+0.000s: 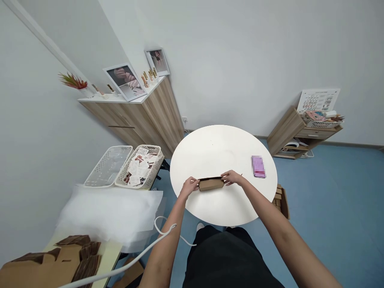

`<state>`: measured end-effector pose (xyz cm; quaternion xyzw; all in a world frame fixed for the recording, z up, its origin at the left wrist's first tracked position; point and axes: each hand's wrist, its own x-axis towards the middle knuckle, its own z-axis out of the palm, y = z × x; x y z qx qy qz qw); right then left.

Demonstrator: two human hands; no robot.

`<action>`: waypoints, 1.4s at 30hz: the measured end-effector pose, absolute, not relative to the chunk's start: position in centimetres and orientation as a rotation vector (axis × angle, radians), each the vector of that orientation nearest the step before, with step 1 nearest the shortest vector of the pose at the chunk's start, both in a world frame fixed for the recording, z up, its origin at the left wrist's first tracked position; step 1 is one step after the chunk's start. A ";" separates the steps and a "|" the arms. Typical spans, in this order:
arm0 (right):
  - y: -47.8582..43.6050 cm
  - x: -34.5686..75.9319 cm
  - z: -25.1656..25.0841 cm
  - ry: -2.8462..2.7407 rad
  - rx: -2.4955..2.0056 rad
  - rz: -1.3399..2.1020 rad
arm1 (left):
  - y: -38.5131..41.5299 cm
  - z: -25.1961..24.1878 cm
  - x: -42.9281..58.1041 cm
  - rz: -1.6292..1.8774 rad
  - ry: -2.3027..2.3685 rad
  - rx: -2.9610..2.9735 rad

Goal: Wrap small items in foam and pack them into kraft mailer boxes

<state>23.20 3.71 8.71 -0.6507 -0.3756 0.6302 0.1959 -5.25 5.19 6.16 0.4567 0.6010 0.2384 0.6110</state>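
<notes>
A small brown cardboard box [211,184] lies lengthwise on the round white table [207,152], its dark opening along the far edge. My left hand [190,186] grips the box's left end with fingers bent round the corner. At the opposite end, my right hand [231,177] pinches the far right corner between thumb and fingers. What lies inside the box cannot be seen. To the right on the same table rests a purple, blurred-out flat item [258,166], apart from both hands.
On the left, a side table carries white baskets [150,186], one with printed cards, a stack of white sheets [111,212] and flattened cardboard boxes [60,264]. A white cable [132,262] crosses near my left arm. Below the table's right edge stands a carton of boxes [283,202].
</notes>
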 end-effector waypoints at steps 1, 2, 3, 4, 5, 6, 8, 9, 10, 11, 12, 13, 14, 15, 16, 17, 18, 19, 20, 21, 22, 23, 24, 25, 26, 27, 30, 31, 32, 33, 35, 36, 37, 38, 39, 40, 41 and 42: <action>3.6 23.2 8.7 -1.051 -1.827 1.759 | 5.2 6.1 -5.4 0.551 1.377 1.050; 3.5 23.2 8.6 -1.054 -1.829 1.752 | 5.2 6.0 -5.4 0.550 1.366 1.049; 3.5 23.2 8.6 -1.057 -1.830 1.746 | 5.2 6.0 -5.5 0.542 1.362 1.061; 3.4 23.2 8.6 -1.060 -1.829 1.741 | 5.3 6.0 -5.4 0.526 1.365 1.083; 3.4 23.2 8.5 -1.063 -1.825 1.739 | 5.3 6.0 -5.4 0.506 1.375 1.113; 3.4 23.3 8.5 -1.064 -1.818 1.741 | 5.4 6.0 -5.3 0.483 1.391 1.145; 3.5 23.3 8.6 -1.060 -1.802 1.753 | 5.6 6.2 -5.0 0.441 1.428 1.204; 3.6 23.4 8.6 -1.059 -1.796 1.760 | 5.7 6.4 -4.8 0.427 1.441 1.227; 3.7 23.4 8.6 -1.060 -1.793 1.767 | 5.9 6.5 -4.6 0.417 1.450 1.250; 3.7 23.5 8.5 -1.064 -1.793 1.771 | 5.9 6.7 -4.5 0.406 1.459 1.277; 3.7 23.5 8.5 -1.071 -1.794 1.772 | 6.0 6.9 -4.4 0.394 1.468 1.305; 3.7 23.6 8.4 -1.079 -1.793 1.772 | 6.1 7.0 -4.3 0.385 1.475 1.332; 3.7 23.6 8.3 -1.087 -1.790 1.770 | 6.1 7.1 -4.2 0.378 1.481 1.354; 3.6 23.7 8.1 -1.092 -1.785 1.766 | 6.1 7.2 -4.1 0.373 1.487 1.371; 3.5 23.7 8.0 -1.096 -1.780 1.762 | 6.1 7.3 -4.1 0.369 1.493 1.383; 3.4 23.7 7.8 -1.098 -1.775 1.757 | 6.1 7.3 -4.1 0.365 1.500 1.392; 3.3 23.7 7.7 -1.100 -1.774 1.751 | 6.1 7.3 -4.0 0.361 1.508 1.401; 3.3 23.7 7.7 -1.103 -1.775 1.747 | 6.2 7.3 -4.0 0.357 1.517 1.410; 3.3 23.7 7.7 -1.106 -1.777 1.747 | 6.3 7.4 -4.0 0.354 1.527 1.419; 3.3 23.6 7.7 -1.110 -1.778 1.749 | 6.3 7.4 -4.0 0.352 1.537 1.428; 3.4 23.6 7.8 -1.113 -1.780 1.751 | 6.4 7.4 -4.0 0.349 1.547 1.437; 3.4 23.5 7.9 -1.115 -1.784 1.752 | 6.5 7.4 -4.0 0.345 1.554 1.445; 3.4 23.5 8.0 -1.116 -1.787 1.751 | 6.6 7.5 -4.1 0.340 1.560 1.454; 3.4 23.4 8.1 -1.115 -1.790 1.750 | 6.7 7.5 -4.1 0.336 1.562 1.465; 3.4 23.4 8.2 -1.115 -1.789 1.750 | 6.7 7.5 -4.1 0.333 1.561 1.479; 3.5 23.4 8.2 -1.116 -1.787 1.748 | 6.7 7.6 -4.1 0.332 1.560 1.496; 3.5 23.2 8.0 -1.147 -1.786 1.724 | 6.2 7.6 -4.3 0.343 1.557 1.572; 3.4 23.2 7.9 -1.172 -1.792 1.704 | 5.8 7.6 -4.4 0.354 1.558 1.598; 3.3 23.0 7.7 -1.208 -1.800 1.677 | 5.3 7.4 -4.5 0.370 1.560 1.643; 3.2 22.9 7.5 -1.258 -1.814 1.636 | 4.7 7.1 -4.6 0.386 1.565 1.694; 2.5 22.5 6.9 -1.416 -1.841 1.487 | 3.2 6.1 -4.8 0.429 1.579 1.927; 1.9 22.2 6.5 -1.522 -1.854 1.369 | 2.4 5.4 -5.0 0.440 1.600 2.071; 1.2 21.9 6.1 -1.651 -1.853 1.222 | 1.7 4.7 -5.2 0.451 1.617 2.187; 0.4 21.5 5.6 -1.781 -1.839 1.082 | 1.0 4.0 -5.4 0.455 1.613 2.285; -0.4 21.2 5.0 -1.919 -1.808 0.949 | 0.4 3.3 -5.6 0.467 1.602 2.370; -1.3 20.8 4.4 -2.033 -1.809 0.808 | -0.1 2.7 -5.8 0.472 1.592 2.453; -2.1 20.5 3.7 -2.128 -1.821 0.663 | -0.5 2.2 -6.0 0.471 1.584 2.523; -2.8 20.2 3.1 -2.207 -1.827 0.516 | -0.8 1.9 -6.2 0.464 1.578 2.580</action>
